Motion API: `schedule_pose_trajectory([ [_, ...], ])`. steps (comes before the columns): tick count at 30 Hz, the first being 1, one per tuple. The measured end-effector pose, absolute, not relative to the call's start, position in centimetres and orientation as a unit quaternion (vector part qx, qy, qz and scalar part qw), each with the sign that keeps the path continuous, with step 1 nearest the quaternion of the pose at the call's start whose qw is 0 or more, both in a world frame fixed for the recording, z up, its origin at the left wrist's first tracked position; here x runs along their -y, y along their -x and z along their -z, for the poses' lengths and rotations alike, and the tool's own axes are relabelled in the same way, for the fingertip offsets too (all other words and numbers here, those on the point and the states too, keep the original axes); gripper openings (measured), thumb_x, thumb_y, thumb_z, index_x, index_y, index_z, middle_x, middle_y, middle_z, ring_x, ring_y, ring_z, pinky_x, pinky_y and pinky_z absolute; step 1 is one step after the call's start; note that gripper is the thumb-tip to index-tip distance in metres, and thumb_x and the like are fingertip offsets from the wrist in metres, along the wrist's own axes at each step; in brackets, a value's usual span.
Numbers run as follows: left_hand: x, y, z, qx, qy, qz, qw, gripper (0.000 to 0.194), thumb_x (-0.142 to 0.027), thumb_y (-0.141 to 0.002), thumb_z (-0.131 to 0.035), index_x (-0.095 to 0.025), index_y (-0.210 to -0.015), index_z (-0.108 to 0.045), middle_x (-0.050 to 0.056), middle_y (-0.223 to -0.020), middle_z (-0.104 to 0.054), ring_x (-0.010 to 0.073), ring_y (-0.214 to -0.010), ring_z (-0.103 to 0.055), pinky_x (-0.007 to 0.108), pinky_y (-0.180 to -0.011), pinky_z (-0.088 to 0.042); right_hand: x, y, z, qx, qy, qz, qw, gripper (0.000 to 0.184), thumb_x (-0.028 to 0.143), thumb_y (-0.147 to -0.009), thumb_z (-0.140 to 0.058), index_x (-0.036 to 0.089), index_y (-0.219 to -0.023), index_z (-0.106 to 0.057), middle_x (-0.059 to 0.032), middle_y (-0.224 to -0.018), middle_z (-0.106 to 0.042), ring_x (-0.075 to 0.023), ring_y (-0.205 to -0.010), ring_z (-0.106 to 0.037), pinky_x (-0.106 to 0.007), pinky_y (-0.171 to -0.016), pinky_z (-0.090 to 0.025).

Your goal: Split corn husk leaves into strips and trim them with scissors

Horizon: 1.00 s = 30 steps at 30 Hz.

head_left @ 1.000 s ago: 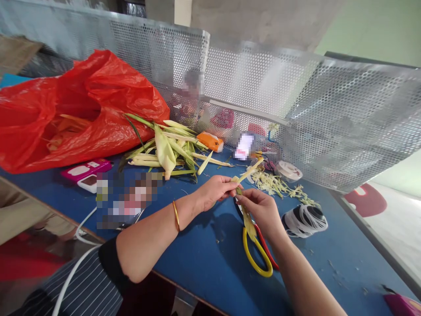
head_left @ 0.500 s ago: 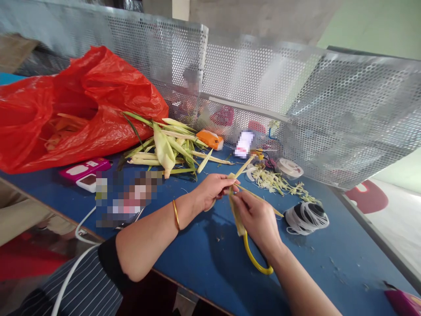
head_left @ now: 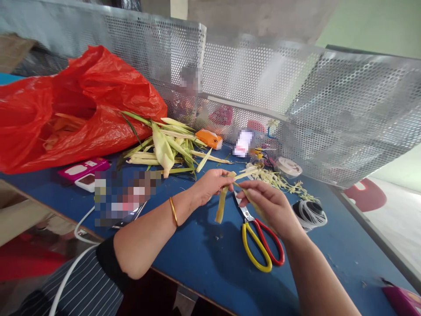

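My left hand (head_left: 215,184) pinches pale corn husk strips (head_left: 221,206) where they cross, one end hanging below my fingers. My right hand (head_left: 268,202) is closed on another part of the husk, which runs between the two hands and under my palm. On the blue table beneath lie scissors (head_left: 251,217) with one yellow and one red handle. Their blades point away from me and are partly hidden behind my right fingers. Pale shredded husk trimmings (head_left: 276,179) lie just beyond my right hand.
A pile of corn husks (head_left: 164,149) lies by a large red plastic bag (head_left: 108,101). A roll of white cord (head_left: 309,215) and a tape roll (head_left: 288,166) stand on the right. An orange packet (head_left: 209,139) sits near the perforated metal screen (head_left: 243,74) at the back.
My right hand has moved right, away from the left, drawing a husk strip with it. A husk strip now hangs below my left hand, and more of the scissors shows.
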State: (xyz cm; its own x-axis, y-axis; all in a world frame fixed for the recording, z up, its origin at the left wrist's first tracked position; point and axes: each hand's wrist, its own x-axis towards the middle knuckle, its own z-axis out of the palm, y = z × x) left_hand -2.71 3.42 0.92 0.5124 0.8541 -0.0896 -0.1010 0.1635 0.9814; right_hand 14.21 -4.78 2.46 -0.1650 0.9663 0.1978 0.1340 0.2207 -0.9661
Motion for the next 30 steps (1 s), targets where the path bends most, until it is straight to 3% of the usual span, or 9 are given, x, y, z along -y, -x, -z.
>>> schedule_pose_trajectory([
  [4, -3.4, 2.6, -0.7, -0.341, -0.540, -0.336, 0.693, 0.029, -0.037, -0.071, -0.074, -0.016, -0.080, -0.055, -0.004, -0.058, -0.059, 0.0039, -0.045, -0.032, 0.022, -0.047, -0.016, 4.7, -14.4, -2.3, 0.574, 0.389, -0.485, 0.533, 0.026, 0.038, -0.084, -0.065, 0.021, -0.102, -0.073, -0.0086, -0.102, -0.074, -0.0253, -0.090, -0.070, -0.043, -0.090, -0.052],
  [8, -3.3, 2.5, -0.8, -0.331, -0.548, -0.337, 0.690, 0.038, -0.043, -0.064, -0.079, -0.015, -0.078, -0.057, -0.001, -0.061, -0.062, 0.0045, -0.047, -0.034, 0.022, -0.047, -0.015, 4.2, -14.5, -1.4, 0.591, 0.468, -0.306, 0.582, 0.013, 0.033, -0.082, -0.069, 0.022, -0.083, -0.076, -0.0038, -0.081, -0.073, -0.0207, -0.078, -0.066, -0.040, -0.084, -0.051],
  [11, -3.1, 2.5, -0.9, -0.333, -0.554, -0.324, 0.690, 0.035, -0.042, -0.065, -0.078, -0.015, -0.075, -0.059, 0.000, -0.062, -0.064, 0.0043, -0.046, -0.031, 0.023, -0.046, -0.015, 4.2, -14.2, -1.3, 0.574, 0.477, -0.208, 0.632, 0.016, 0.032, -0.084, -0.066, 0.022, -0.076, -0.074, -0.0044, -0.086, -0.072, -0.0216, -0.089, -0.064, -0.039, -0.086, -0.048],
  [14, -2.9, 2.4, -1.0, -0.344, -0.555, -0.315, 0.689, 0.027, -0.036, -0.069, -0.075, -0.015, -0.073, -0.058, 0.001, -0.062, -0.065, 0.0039, -0.044, -0.030, 0.024, -0.046, -0.015, 4.2, -13.8, -1.5, 0.515, 0.423, -0.252, 0.702, 0.014, 0.033, -0.086, -0.064, 0.023, -0.083, -0.073, -0.0034, -0.089, -0.071, -0.0210, -0.092, -0.065, -0.040, -0.089, -0.048],
  [17, -2.8, 2.3, -1.0, -0.344, -0.554, -0.320, 0.687, 0.026, -0.034, -0.070, -0.074, -0.014, -0.072, -0.058, 0.002, -0.062, -0.066, 0.0037, -0.045, -0.030, 0.023, -0.047, -0.016, 4.1, -13.7, -1.6, 0.454, 0.391, -0.327, 0.731, 0.013, 0.035, -0.085, -0.065, 0.023, -0.084, -0.070, 0.0007, -0.074, -0.066, -0.0171, -0.074, -0.065, -0.037, -0.080, -0.050],
  [22, -3.0, 2.1, -0.6, -0.329, -0.550, -0.334, 0.691, 0.030, -0.038, -0.067, -0.077, -0.013, -0.074, -0.061, 0.003, -0.062, -0.067, 0.0040, -0.045, -0.033, 0.024, -0.047, -0.016, 4.1, -13.7, -1.5, 0.520, 0.533, -0.307, 0.593, 0.035, 0.041, -0.081, -0.065, 0.018, -0.055, -0.062, -0.0004, -0.060, -0.059, -0.0133, -0.060, -0.052, -0.027, -0.060, -0.041],
  [30, -2.8, 2.2, -1.0, -0.335, -0.509, -0.333, 0.720, 0.026, -0.033, -0.070, -0.078, -0.012, -0.075, -0.062, 0.003, -0.065, -0.067, 0.0027, -0.045, -0.031, 0.022, -0.046, -0.015, 4.4, -13.6, -1.6, 0.596, 0.618, -0.198, 0.473, 0.034, 0.040, -0.079, -0.060, 0.018, -0.054, -0.063, 0.0004, -0.055, -0.056, -0.0138, -0.056, -0.048, -0.026, -0.055, -0.035],
])
